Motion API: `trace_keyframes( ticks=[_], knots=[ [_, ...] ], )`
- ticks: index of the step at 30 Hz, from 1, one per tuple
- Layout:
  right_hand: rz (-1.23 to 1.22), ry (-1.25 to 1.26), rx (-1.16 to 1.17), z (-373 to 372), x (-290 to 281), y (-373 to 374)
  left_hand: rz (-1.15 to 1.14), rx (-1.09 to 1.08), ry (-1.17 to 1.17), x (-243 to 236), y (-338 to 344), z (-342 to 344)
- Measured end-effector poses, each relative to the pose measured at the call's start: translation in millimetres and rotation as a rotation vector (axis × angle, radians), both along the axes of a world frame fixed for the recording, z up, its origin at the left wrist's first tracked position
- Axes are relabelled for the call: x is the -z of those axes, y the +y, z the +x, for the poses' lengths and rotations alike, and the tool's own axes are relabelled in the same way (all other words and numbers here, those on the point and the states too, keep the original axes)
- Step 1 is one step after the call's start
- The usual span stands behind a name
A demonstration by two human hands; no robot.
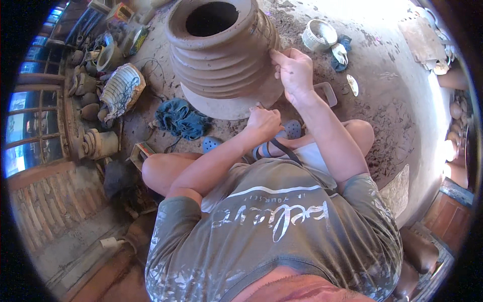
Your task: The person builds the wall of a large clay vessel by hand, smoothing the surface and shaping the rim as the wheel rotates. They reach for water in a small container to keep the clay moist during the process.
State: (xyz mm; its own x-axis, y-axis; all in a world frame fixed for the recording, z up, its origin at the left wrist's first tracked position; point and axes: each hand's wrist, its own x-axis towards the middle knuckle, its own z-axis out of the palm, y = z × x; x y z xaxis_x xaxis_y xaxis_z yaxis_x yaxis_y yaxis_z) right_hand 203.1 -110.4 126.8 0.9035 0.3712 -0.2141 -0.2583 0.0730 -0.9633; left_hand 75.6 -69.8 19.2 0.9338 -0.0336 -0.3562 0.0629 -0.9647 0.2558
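1. The large ribbed clay pot (221, 50) stands upright on a round clay slab (236, 103) on the dusty floor (392, 95), straight in front of the seated person. Its wide dark mouth faces up. The slab gives it a flat base, and the place between the person's knees brings its wall within reach of both arms.

2. The floor carries the work things in a loose arc around the pot, each near enough to reach from where the person sits.

3. A crumpled blue cloth (181, 120) lies just left of the slab, near the left knee, handy for that side.

4. A striped, ridged vessel (122, 89) lies tilted on its side further left, among smaller clay pieces along a brick wall, well apart from the work.

5. A small round metal bowl (319, 35) sits beyond the pot on the right, with a second blue rag and a pale shell-like scraper beside it.

6. The right hand (294, 73) is raised to the pot's right flank. Its grip is apart: the fingers are stretched out with their tips touching a ridge near the top, and they clamp on nothing. Flat contact like this suits pressing or feeling the wall.

7. The left hand (264, 123) is low at the slab's near rim, fingers curled together. Something thin may be pinched there, but I cannot tell what, or whether the hand holds anything at all.
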Motion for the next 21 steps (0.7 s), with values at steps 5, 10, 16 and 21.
trace_keyframes(
  ticks=[5, 10, 16, 21],
  knots=[
    [0.022, 0.015, 0.055, -27.3, 4.0, 5.9, 0.031, 0.003, -0.013, 20.0, -7.5, 16.6],
    [-0.224, -0.290, -0.238, -91.7, 19.6, 2.4, -0.381, -0.142, -0.419, 62.6, 4.5, -5.9],
    [-0.137, -0.735, -0.276, -96.9, 28.1, -38.0, -0.073, -0.099, -0.327, -5.2, 17.6, -33.0],
    [-0.234, -0.648, -0.366, -58.7, 41.5, -96.1, -0.489, -0.510, -0.129, -13.6, 41.0, -46.4]
  ],
)
